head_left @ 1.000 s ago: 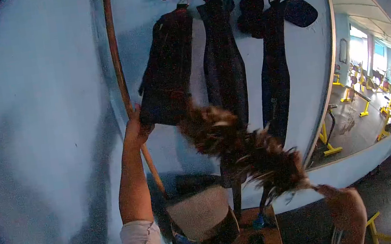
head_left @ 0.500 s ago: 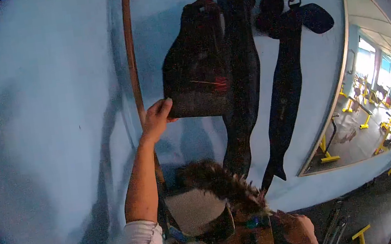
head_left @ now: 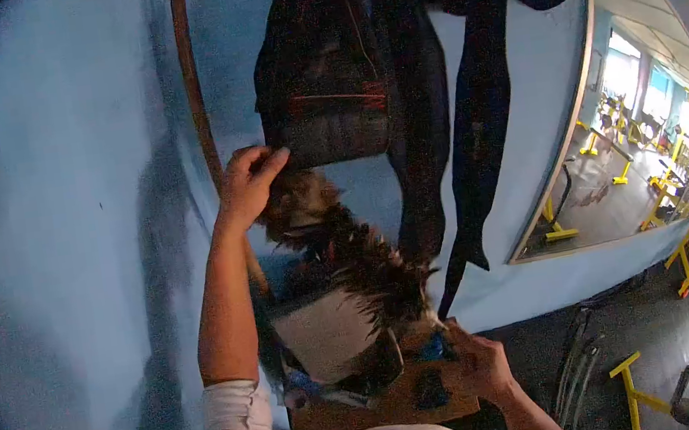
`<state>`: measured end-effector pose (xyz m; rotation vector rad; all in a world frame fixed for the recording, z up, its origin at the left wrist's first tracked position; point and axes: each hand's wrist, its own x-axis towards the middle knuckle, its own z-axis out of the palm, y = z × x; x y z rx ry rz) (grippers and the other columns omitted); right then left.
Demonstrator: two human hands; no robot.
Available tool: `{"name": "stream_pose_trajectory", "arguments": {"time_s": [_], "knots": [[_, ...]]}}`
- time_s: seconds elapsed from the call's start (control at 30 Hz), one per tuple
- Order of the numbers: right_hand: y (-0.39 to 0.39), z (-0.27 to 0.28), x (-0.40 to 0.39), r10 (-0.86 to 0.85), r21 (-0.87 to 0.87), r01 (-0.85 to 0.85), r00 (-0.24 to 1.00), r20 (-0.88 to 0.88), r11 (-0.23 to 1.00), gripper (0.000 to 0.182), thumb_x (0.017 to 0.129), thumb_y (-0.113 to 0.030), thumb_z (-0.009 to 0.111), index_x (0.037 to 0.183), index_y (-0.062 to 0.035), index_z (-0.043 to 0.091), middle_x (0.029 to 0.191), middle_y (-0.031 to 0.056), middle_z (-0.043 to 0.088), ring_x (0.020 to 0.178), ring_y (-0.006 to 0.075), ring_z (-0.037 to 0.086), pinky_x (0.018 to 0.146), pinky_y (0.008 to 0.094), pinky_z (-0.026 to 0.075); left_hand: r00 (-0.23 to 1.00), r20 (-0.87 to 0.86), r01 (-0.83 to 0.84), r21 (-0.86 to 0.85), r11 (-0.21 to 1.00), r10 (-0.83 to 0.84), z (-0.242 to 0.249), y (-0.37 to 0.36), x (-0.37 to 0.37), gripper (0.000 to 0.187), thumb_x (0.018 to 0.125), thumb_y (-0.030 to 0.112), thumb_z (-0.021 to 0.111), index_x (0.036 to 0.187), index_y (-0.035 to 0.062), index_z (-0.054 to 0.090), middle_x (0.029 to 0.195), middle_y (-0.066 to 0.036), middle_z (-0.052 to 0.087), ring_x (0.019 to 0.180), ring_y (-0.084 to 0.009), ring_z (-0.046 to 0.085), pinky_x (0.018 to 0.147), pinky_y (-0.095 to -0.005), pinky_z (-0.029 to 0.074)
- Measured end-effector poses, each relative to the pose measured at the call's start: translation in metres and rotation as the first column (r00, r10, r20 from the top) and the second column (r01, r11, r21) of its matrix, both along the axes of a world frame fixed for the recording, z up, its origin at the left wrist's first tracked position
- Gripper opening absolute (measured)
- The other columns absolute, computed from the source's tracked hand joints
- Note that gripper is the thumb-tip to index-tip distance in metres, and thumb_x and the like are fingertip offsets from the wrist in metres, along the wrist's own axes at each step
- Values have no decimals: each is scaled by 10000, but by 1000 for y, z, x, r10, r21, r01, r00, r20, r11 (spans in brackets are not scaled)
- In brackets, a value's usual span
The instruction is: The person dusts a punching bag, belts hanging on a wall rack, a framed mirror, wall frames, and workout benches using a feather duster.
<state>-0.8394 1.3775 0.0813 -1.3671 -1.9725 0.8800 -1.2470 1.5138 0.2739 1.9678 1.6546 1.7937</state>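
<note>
A dark backpack (head_left: 325, 69) with red trim hangs against the blue wall. My left hand (head_left: 249, 184) pinches its lower left corner between thumb and fingers. Low on the right, my right hand (head_left: 479, 362) is closed round the handle end of a brown feather duster (head_left: 373, 268). The duster slants up and left, its feathery tip just under the backpack's bottom edge and close to my left wrist. Beside the backpack hang a long dark belt (head_left: 418, 110) and another long dark strap-like piece (head_left: 482, 101) with rounded pads at its top.
Below the duster is a brown wooden table (head_left: 345, 419) bearing a light box-like panel (head_left: 334, 334) and small dark items. A large framed mirror (head_left: 613, 136) on the right reflects gym equipment. Yellow-framed equipment (head_left: 634, 394) stands on the grey floor at right. A brown pipe (head_left: 190, 70) runs up the wall.
The feather duster has risen, its tip now up by the backpack's underside. My right hand has moved up with it. The left hand keeps its hold on the corner; the view has shifted.
</note>
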Motion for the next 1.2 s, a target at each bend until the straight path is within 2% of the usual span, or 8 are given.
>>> {"name": "stream_pose_trajectory", "arguments": {"time_s": [0.23,0.3,0.37,0.4,0.6,0.77,0.97,1.2], "knots": [[-20,16,-25,-91,226,110,991,-94,968,409,846,21,524,1245,72,451,1244,141,518,1055,134,516,891,272,405,994,112,11,49,999,-17,-20,-9,-20,274,809,294,667,884,31,646,819,-50,601,756,-135,553,684,-285,453],[-37,-4,-27,-271,-341,132,874,-404,931,414,841,-11,561,1235,66,462,1255,124,509,1100,174,515,928,307,404,980,197,28,15,1000,-30,-17,-32,-25,250,815,274,662,886,34,645,793,-38,597,742,-126,550,680,-276,451],[-56,-28,-22,-83,-189,-5,886,-457,982,429,830,-19,586,1238,45,469,1235,93,525,1075,162,520,902,295,421,960,279,49,-27,998,-40,-25,-44,-34,226,822,254,657,888,38,645,768,-26,593,728,-116,546,675,-266,450],[-60,-19,-30,-130,-204,102,984,-126,974,436,816,-6,596,1234,34,478,1200,80,541,1062,147,517,887,293,432,961,262,107,-47,993,-91,-29,-51,-42,216,826,244,653,890,38,644,755,-18,590,715,-109,545,665,-255,447],[-77,-69,-3,-423,-235,351,753,-505,906,409,761,6,593,1166,21,541,1143,96,591,1010,152,554,866,284,435,968,249,56,-234,971,4,-90,-88,-43,234,810,224,671,859,-3,636,768,-24,620,682,-103,560,632,-235,442],[-105,-59,-11,-437,-290,375,879,-190,880,286,861,4,524,1145,-6,555,1047,39,599,946,99,516,820,226,413,821,569,172,-331,928,51,-182,-99,-25,250,763,240,708,804,7,628,772,-33,613,725,-124,554,699,-280,435],[-119,-74,-36,-703,-611,411,609,-368,676,187,863,-107,590,1017,-3,579,866,30,607,749,70,508,663,232,445,494,863,750,-365,551,-101,-313,-108,93,389,814,361,639,1044,54,571,933,-50,590,893,-178,560,789,-338,470],[-190,-84,-5,-665,-62,669,743,77,741,203,809,-200,659,954,-76,590,659,80,578,578,207,564,537,293,451,306,855,927,-368,-74,-419,-340,-169,225,388,823,357,622,1069,63,561,975,-56,578,921,-188,547,809,-347,456]]}}
